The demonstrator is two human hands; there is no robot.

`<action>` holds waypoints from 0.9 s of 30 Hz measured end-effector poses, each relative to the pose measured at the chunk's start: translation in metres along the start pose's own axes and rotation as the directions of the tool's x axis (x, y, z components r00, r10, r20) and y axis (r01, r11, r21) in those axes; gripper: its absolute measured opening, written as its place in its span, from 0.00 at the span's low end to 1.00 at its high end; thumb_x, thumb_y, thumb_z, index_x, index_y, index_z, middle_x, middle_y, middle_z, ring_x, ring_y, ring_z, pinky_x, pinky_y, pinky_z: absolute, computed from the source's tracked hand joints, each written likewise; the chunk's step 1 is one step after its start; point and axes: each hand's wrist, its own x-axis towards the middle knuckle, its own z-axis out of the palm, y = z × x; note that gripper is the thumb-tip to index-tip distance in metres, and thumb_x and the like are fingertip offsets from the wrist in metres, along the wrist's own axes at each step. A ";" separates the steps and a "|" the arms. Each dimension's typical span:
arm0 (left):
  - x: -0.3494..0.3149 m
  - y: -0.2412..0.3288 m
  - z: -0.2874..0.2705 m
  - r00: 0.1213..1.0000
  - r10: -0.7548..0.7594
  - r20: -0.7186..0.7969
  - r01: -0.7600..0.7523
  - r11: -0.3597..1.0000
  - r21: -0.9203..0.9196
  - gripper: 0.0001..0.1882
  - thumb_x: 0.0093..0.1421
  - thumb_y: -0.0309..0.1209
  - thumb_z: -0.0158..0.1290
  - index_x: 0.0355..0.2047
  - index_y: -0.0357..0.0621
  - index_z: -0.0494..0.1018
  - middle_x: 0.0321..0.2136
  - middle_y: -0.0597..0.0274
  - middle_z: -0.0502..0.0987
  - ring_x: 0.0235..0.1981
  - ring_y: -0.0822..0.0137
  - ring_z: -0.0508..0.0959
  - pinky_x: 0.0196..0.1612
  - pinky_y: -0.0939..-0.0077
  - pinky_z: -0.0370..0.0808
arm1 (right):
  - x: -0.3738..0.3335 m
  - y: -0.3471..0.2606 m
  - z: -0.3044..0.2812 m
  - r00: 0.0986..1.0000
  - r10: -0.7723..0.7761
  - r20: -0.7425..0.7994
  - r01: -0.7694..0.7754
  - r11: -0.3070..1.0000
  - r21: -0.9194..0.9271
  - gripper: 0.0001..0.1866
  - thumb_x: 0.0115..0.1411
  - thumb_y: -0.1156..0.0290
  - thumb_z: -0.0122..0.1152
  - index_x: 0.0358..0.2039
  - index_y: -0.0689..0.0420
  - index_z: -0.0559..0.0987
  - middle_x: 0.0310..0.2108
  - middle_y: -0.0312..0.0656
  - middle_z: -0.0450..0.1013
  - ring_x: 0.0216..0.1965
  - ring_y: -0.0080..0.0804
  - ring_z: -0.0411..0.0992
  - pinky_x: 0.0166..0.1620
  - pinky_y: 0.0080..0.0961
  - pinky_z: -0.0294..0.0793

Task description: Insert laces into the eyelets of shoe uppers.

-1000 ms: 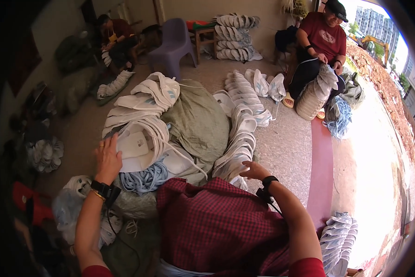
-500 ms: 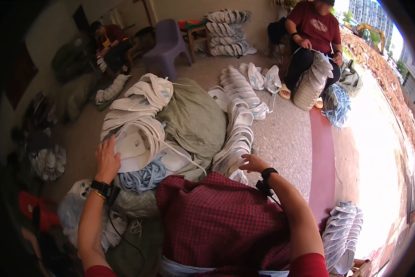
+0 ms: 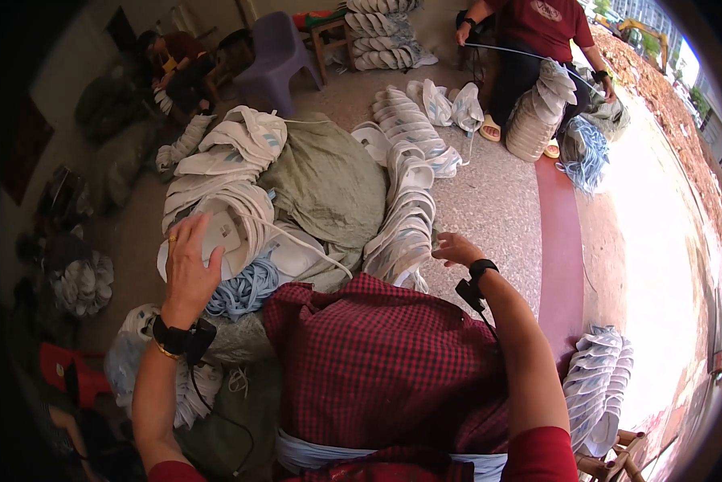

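The left stack of white shoe uppers is curving away from my left hand, its nearest piece sitting right by my fingers. That hand is spreading wide, thumb standing apart, and I can't tell whether it is pressing on the white edge. My right hand is hanging half open and empty, fingers loosely curling, just beside the right row of white uppers, which is running off ahead. A tangle of blue laces is lying just right of my left hand. Between and beyond both hands, a green sack is bulging. Nearer me than either hand, a red-and-black checked cloth is spreading before my body. Well beyond my right hand, a seated co-worker is stretching a pale cord between two hands. Far ahead of my left hand, a purple chair is standing.
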 end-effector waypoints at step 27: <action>0.301 0.141 0.328 0.840 -0.083 0.536 0.100 0.995 -0.003 0.17 0.54 0.35 0.56 0.42 0.40 0.76 0.46 0.51 0.75 0.51 0.52 0.73 0.53 0.43 0.63 | 0.140 0.011 -0.131 0.905 -0.275 -0.324 0.237 0.960 -0.151 0.23 0.52 0.72 0.61 0.50 0.61 0.74 0.44 0.51 0.76 0.39 0.41 0.78 0.43 0.32 0.77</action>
